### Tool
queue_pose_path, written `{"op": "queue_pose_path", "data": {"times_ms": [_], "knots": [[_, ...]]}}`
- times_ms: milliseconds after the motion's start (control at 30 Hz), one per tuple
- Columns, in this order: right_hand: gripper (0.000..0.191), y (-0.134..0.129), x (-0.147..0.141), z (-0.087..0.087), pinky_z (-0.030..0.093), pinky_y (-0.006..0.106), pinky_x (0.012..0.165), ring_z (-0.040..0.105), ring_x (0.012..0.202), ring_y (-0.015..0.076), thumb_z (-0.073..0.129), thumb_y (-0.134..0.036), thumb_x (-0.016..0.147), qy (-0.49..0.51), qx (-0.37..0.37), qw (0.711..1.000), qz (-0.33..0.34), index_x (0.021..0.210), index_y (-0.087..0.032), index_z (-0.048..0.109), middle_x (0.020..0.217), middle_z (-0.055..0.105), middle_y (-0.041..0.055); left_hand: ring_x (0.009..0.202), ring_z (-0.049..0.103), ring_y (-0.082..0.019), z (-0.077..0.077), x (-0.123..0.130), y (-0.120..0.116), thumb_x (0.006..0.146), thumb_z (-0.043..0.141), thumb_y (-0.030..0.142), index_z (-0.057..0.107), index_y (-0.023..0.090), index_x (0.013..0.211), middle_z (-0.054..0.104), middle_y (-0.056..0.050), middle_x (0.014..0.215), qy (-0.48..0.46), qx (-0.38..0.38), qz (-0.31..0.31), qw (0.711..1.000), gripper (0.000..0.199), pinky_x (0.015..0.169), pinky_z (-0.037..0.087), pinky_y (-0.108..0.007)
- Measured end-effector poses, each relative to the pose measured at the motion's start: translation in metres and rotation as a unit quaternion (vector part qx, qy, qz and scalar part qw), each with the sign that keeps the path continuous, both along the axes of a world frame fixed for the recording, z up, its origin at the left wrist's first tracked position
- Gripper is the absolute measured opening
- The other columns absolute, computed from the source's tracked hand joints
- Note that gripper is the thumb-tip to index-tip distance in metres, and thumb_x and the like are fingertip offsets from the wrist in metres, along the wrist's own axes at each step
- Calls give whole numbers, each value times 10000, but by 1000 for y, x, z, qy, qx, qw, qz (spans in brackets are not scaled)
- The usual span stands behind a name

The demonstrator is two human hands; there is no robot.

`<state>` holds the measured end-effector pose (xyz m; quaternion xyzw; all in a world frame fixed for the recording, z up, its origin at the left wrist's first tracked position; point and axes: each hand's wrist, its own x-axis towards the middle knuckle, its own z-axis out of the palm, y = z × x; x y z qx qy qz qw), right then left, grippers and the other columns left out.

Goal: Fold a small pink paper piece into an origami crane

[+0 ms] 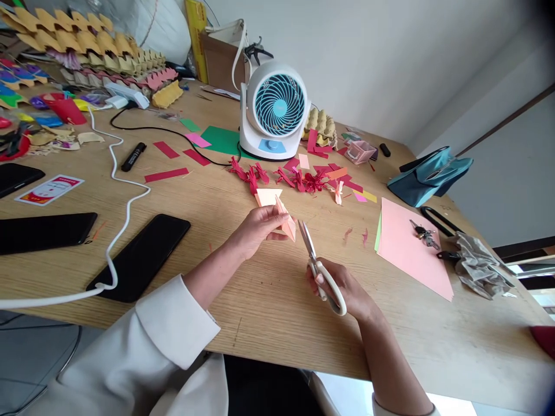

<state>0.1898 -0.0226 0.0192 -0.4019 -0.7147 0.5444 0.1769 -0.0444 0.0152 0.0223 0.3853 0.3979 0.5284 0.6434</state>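
Between the thumb and fingers of my left hand is a folded piece of light pink paper, its pointed end toward the right. My right hand is wrapped round the handles of white-handled scissors. Their blades point up and away, just right of the paper and apart from it, slightly parted at the tips. A pale paper piece lies just beyond my left fingers. Behind it, a row of crumpled red paper shapes crosses the table, with a small pink one at its right end.
A white fan stands at the back. Phones and a white cable lie at left. Pink sheets with keys and a teal bag are at right. Egg trays are stacked back left.
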Motion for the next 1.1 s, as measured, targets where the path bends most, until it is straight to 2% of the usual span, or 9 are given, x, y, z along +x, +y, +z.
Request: {"op": "queue_pose_path", "data": {"times_ms": [133, 300, 567, 1100], "knots": [[480, -3, -4, 2, 440, 283, 605, 558, 653, 150, 483, -658, 882, -16, -24, 999, 26, 827, -184, 532, 735, 567, 30, 779, 690, -158, -1, 1, 1, 615, 835, 455, 615, 132, 796, 743, -91, 920, -12, -23, 35, 999, 430, 616, 562, -239], [462, -5, -5, 1, 419, 278, 585, 541, 645, 149, 503, -642, 881, -18, -43, 998, 29, 857, -182, 539, 724, 557, 23, 734, 697, -156, 0, 2, 0, 613, 835, 454, 617, 125, 777, 747, -90, 872, -14, -43, 70, 997, 428, 602, 546, -232], [457, -7, -10, 0, 370, 256, 515, 472, 568, 121, 542, -636, 858, -7, -61, 998, 4, 790, -185, 510, 649, 484, -11, 676, 679, -141, 2, 3, -2, 600, 832, 458, 625, 116, 766, 739, -75, 800, -3, -58, 90, 994, 433, 575, 530, -228], [416, -5, -8, -7, 348, 242, 489, 470, 536, 110, 545, -585, 879, -12, -59, 998, -7, 768, -187, 495, 615, 506, -17, 666, 647, -119, 3, 6, -4, 663, 795, 443, 633, 107, 757, 708, -63, 758, 42, -35, 117, 992, 385, 571, 547, -214]]}}
